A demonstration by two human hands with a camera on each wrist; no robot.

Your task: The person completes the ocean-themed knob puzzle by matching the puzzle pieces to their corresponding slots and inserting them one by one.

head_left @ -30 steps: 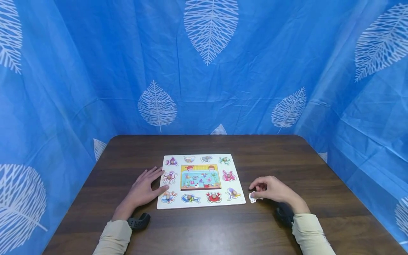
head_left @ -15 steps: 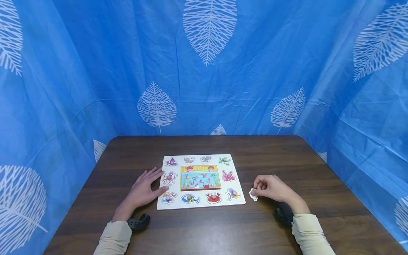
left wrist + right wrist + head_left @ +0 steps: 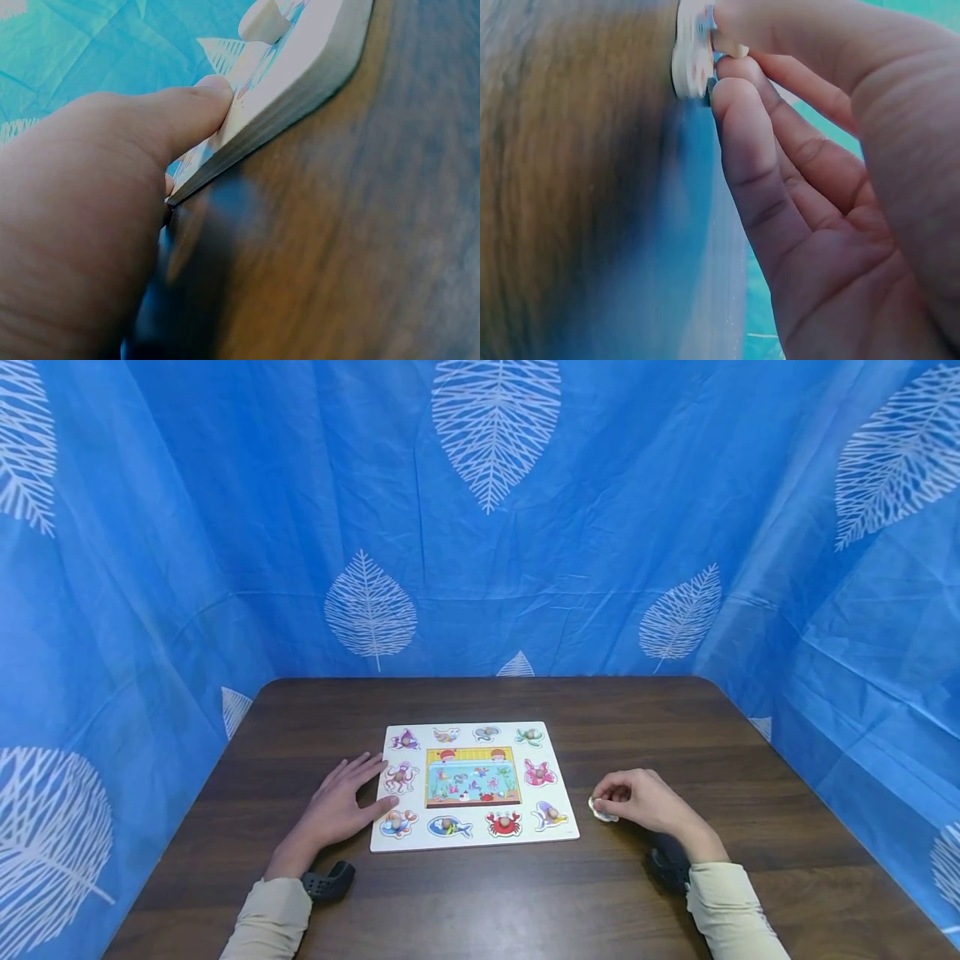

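Observation:
A white wooden peg puzzle board (image 3: 480,842) with sea-animal pictures lies flat on the table. My left hand (image 3: 341,806) rests on its left edge with the fingers spread; in the left wrist view the thumb (image 3: 199,105) presses on the board (image 3: 307,75). Just right of the board, my right hand (image 3: 648,802) pinches a small white-edged puzzle piece (image 3: 602,811). The right wrist view has this piece (image 3: 690,64) close to the tabletop, its pale knob (image 3: 733,48) between thumb and fingers. What is pictured on the piece is mostly hidden.
Around the board's printed aquarium (image 3: 472,777) sit several animal shapes, among them a red crab (image 3: 503,824) and an octopus (image 3: 401,777), many with knobs. Dark wooden table (image 3: 480,910) lies beneath. Blue leaf-printed cloth (image 3: 525,602) hangs behind and at both sides.
The puzzle piece has turned in my right hand's fingers and shifted slightly away from me. The left hand and the board have kept their places.

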